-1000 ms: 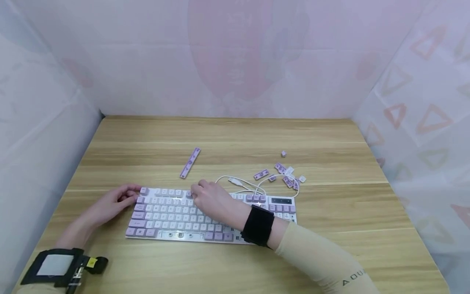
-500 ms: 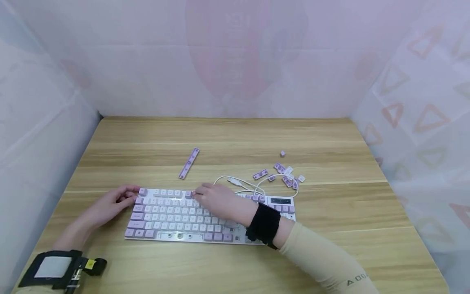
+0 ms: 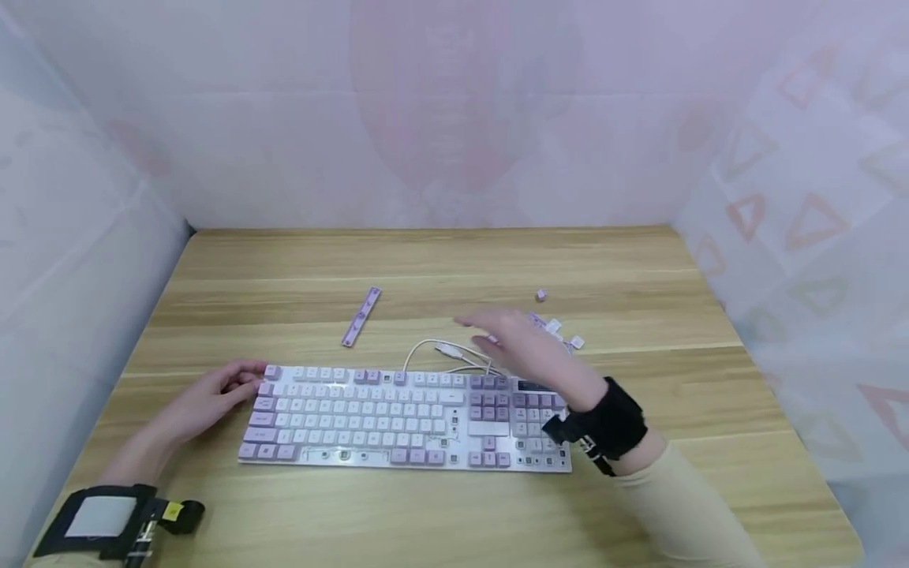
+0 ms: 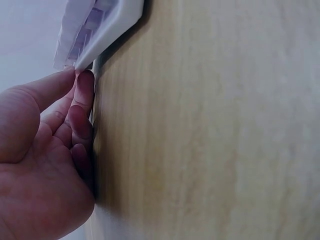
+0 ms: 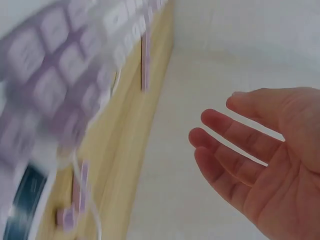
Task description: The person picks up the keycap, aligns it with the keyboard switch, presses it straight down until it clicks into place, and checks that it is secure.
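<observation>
A white and lilac keyboard [image 3: 355, 416] lies across the table, with bare switch sockets along its bottom row and a few elsewhere. At its upper left corner my left hand [image 3: 206, 401] pinches the edge; the left wrist view shows the thumb against the keyboard corner [image 4: 112, 40] and a finger beneath it. My right hand [image 3: 521, 347] is raised over the keyboard's upper right side, fingers extended and holding nothing, as its palm [image 5: 280, 190] shows in the right wrist view. Loose keycaps [image 3: 555, 326] lie behind that hand, partly hidden by it.
Behind the keyboard lies a long lilac spacebar keycap [image 3: 360, 317]. A white cable [image 3: 426, 341] with its plug loops at the keyboard's back edge. One small keycap [image 3: 541, 295] sits apart, farther back. Patterned cloth walls [image 3: 440, 158] border the table.
My right hand has lifted off the keyboard's top row and moved right, towards the loose keycaps. A lilac keycap now shows where the fingers were. My left hand has stayed at the corner.
</observation>
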A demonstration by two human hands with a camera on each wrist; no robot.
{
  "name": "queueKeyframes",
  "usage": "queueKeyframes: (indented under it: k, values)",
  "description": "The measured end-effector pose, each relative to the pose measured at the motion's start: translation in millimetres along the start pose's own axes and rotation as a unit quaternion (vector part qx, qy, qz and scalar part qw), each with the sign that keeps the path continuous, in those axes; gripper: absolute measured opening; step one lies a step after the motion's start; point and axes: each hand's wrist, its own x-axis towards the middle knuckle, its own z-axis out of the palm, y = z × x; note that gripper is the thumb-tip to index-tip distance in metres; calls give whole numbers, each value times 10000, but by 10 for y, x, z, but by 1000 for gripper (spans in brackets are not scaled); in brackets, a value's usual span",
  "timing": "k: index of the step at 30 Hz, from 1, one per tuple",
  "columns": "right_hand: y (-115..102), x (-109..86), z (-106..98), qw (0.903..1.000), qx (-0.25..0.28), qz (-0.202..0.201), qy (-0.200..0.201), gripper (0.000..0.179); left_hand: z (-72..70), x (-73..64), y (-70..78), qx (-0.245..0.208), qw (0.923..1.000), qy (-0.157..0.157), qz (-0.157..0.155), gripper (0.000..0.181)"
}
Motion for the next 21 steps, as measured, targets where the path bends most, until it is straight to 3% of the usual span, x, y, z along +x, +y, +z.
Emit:
queueKeyframes:
  k: [5, 11, 16, 21]
  values:
    - [431, -178, -188, 9958, 240, 786, 397, 37, -3, -3, 6, 71, 9999, -45, -74, 56]
    - [876, -186, -163, 9844, 12, 1746, 238, 34, -24, -7, -29, 137, 9999, -10, -53, 56]
    - [1060, -105, -51, 9780, -60, 2087, 27, 32, -32, -27, -54, 168, 9999, 4, -15, 53]
    - [1135, -66, 43, 9790, -146, 2033, -67, 32, -23, -19, -59, 123, 9999, -40, -18, 53]
